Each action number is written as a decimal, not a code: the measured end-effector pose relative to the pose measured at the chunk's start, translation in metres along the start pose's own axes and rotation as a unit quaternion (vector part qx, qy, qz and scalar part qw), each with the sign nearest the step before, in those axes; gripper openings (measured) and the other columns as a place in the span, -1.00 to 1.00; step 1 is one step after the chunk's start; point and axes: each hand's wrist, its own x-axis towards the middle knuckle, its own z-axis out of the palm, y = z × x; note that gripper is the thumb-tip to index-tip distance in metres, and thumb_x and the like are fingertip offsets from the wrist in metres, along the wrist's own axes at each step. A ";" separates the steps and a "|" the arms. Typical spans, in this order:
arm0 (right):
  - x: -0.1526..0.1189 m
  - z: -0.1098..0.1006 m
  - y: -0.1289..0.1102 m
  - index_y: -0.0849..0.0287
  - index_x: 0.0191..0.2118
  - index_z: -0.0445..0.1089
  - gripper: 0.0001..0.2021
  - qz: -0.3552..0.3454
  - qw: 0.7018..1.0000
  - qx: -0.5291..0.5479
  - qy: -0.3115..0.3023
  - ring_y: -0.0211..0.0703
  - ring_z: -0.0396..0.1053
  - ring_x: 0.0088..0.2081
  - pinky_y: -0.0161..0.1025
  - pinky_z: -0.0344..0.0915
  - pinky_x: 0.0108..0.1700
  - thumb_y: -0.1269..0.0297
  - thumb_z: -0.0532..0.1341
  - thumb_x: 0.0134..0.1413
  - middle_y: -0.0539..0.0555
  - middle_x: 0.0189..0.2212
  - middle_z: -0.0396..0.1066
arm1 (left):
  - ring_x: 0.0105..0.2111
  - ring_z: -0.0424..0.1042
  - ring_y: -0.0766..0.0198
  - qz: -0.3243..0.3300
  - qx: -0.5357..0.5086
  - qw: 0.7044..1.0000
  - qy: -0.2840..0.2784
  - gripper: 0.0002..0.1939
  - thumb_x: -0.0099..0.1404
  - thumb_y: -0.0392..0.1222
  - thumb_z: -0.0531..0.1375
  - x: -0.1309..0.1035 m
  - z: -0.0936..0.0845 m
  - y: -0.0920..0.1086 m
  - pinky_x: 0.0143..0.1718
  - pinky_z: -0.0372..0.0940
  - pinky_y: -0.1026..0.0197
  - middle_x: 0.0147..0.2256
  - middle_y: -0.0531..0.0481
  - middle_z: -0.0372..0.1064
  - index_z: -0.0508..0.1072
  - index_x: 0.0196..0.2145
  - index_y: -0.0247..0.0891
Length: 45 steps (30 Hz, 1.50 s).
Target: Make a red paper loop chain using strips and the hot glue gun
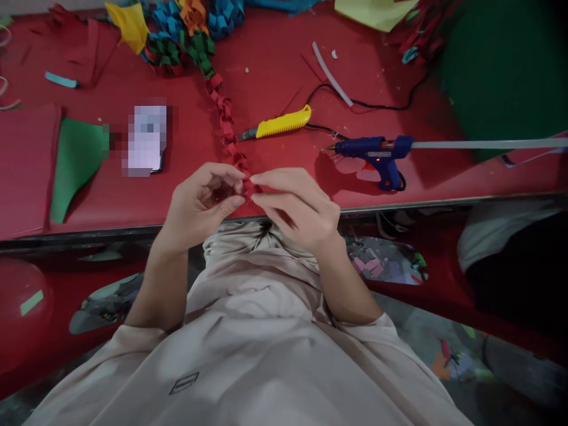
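A paper chain (225, 115) runs from a green and multicoloured pile at the back down to my hands, its near links red. My left hand (206, 198) pinches the near end from the left. From the right, my right hand (302, 204) grips the same red end, its fingertips close to the left ones. Fingers partly hide the last links. Just beyond my hands lies a yellow cutter knife (284, 123). A blue glue gun (381, 155) with a long clear glue stick rests on its side to the right, a small orange light showing on it.
The red table (275, 71) ends just under my hands. A blurred phone (146, 139) and green paper (77, 160) lie left. A black cable (381, 107) and a loose glue stick (332, 74) are behind the gun. A person's dark clothing (523, 272) shows at right.
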 end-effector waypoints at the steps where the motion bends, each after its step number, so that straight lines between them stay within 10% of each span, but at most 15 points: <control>1: 0.000 0.001 -0.002 0.07 -0.02 0.49 -0.83 0.033 0.999 -0.001 0.024 -0.03 0.50 0.06 0.03 0.50 0.10 0.40 0.27 0.34 0.13 0.01 0.54 | -0.24 0.53 0.28 -0.003 -0.004 1.000 0.029 -0.70 0.32 -0.04 0.42 -0.001 0.005 -0.002 -0.17 0.45 0.24 -0.26 0.01 0.49 0.50 -0.07 -0.16; 11: -0.001 0.017 -0.014 0.14 -0.23 0.51 -0.92 0.239 0.966 0.053 0.084 -0.20 0.44 -0.18 -0.23 0.42 -0.18 0.26 0.32 0.29 0.10 -0.19 0.46 | -0.30 0.53 0.32 -0.011 0.017 0.988 0.156 -0.66 0.26 0.05 0.44 -0.006 0.035 -0.006 -0.22 0.45 0.26 -0.28 0.01 0.50 0.48 -0.22 -0.21; 29: 0.010 0.013 -0.009 0.14 -0.18 0.40 -0.91 0.193 0.979 0.028 0.064 -0.13 0.37 -0.02 -0.10 0.34 0.08 0.27 0.21 0.39 0.15 -0.11 0.35 | -0.30 0.51 0.36 0.043 -0.001 0.980 0.194 -0.71 0.34 -0.05 0.41 0.000 0.043 -0.002 -0.22 0.40 0.28 -0.29 0.03 0.48 0.42 -0.16 -0.20; 35: 0.009 0.007 -0.004 0.15 -0.18 0.37 -0.89 0.213 0.973 0.066 0.061 -0.14 0.35 -0.03 -0.11 0.32 0.10 0.25 0.19 0.39 0.14 -0.11 0.32 | 0.07 0.42 0.04 0.150 0.219 0.958 0.106 -0.44 0.28 0.18 0.38 0.012 0.030 -0.007 0.05 0.32 0.04 0.12 -0.18 0.40 0.49 0.15 -0.06; 45: 0.007 0.012 0.008 0.15 -0.30 0.45 -0.68 0.272 0.937 0.209 0.062 -0.07 0.37 0.08 -0.06 0.31 0.20 -0.03 0.33 0.26 0.18 -0.03 0.34 | -0.12 0.45 0.05 0.207 0.287 0.928 0.120 -0.71 0.42 0.09 0.28 0.018 0.035 -0.005 -0.06 0.21 0.03 -0.15 -0.09 0.60 0.55 -0.02 -0.08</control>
